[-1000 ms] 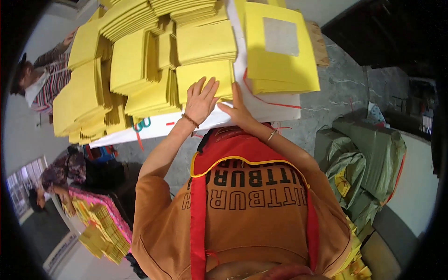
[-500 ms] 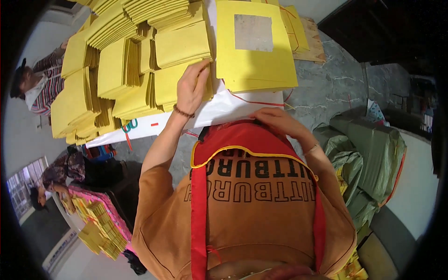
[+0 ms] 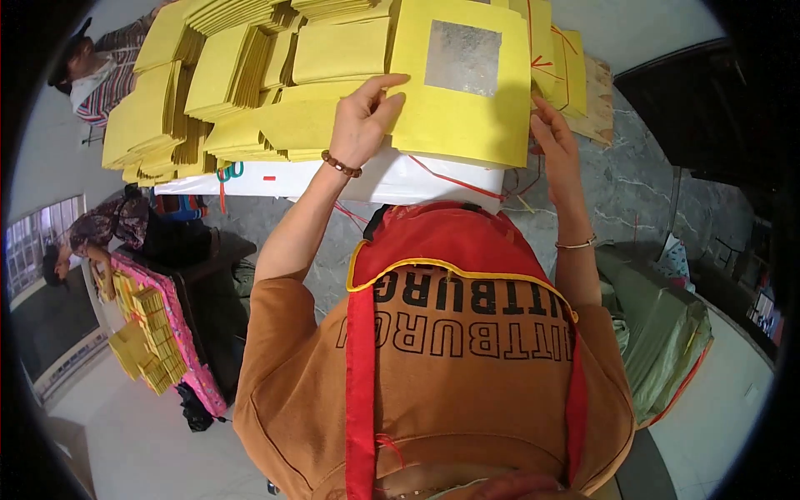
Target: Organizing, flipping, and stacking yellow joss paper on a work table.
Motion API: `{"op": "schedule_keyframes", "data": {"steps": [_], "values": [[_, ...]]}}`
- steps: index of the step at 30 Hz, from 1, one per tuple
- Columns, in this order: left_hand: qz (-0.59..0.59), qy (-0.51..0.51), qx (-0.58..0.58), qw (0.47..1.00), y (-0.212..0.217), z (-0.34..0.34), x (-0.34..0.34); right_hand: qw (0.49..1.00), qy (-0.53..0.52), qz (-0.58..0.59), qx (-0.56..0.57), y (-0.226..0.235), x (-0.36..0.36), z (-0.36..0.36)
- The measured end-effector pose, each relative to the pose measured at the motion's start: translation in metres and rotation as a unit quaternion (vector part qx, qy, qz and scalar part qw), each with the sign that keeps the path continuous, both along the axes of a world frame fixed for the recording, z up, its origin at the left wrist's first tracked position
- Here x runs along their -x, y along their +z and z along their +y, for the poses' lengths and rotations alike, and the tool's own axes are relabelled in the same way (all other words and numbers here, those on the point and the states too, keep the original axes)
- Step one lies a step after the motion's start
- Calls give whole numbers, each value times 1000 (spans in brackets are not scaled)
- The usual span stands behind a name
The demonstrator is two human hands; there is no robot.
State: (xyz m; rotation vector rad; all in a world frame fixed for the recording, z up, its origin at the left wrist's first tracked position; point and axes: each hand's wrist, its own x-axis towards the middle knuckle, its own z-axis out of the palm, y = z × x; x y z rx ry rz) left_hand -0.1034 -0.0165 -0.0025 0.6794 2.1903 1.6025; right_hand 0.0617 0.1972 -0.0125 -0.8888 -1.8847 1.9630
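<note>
A stack of yellow joss paper (image 3: 458,125) with a silver square on its top sheet lies on the white-covered table (image 3: 375,179) in front of me. My left hand (image 3: 362,125), a beaded bracelet at the wrist, is at the stack's left edge, index finger and thumb apart. At the opposite edge, my right hand (image 3: 557,142) has its fingertips and thumb against the side, also a little apart. Left of the stack, folded yellow paper bundles (image 3: 342,50) are piled several deep. A red string (image 3: 454,183) hangs over the table's near edge below the stack.
More yellow stacks tied with red string (image 3: 571,71) lie beyond on a wooden board (image 3: 598,104). Green-wrapped bales (image 3: 658,317) stand at right. Green scissors handles (image 3: 230,172) show at the table's front. Another person (image 3: 112,221) bends over a pink-covered table (image 3: 187,350) with yellow bundles.
My right hand has risen from the red apron to the right edge of the stack. My left hand has shifted right, from the folded bundles to the stack's left edge.
</note>
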Motion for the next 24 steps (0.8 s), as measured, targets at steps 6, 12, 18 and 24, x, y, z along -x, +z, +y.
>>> {"op": "schedule_keyframes", "data": {"steps": [6, 12, 18, 24], "values": [[191, -33, 53, 980, -7, -3, -9, 995, 17, 89, -37, -11, 10, -8], [230, -79, 14, 970, 4, -29, -4, 806, 85, 127, -572, 35, 9, -42], [613, 42, 117, 780, -45, -105, -10, 796, 142, 56, -586, 16, 22, -48], [485, 151, 197, 839, -88, -106, 27, 844, 221, 174, -456, 34, 22, -81]]}}
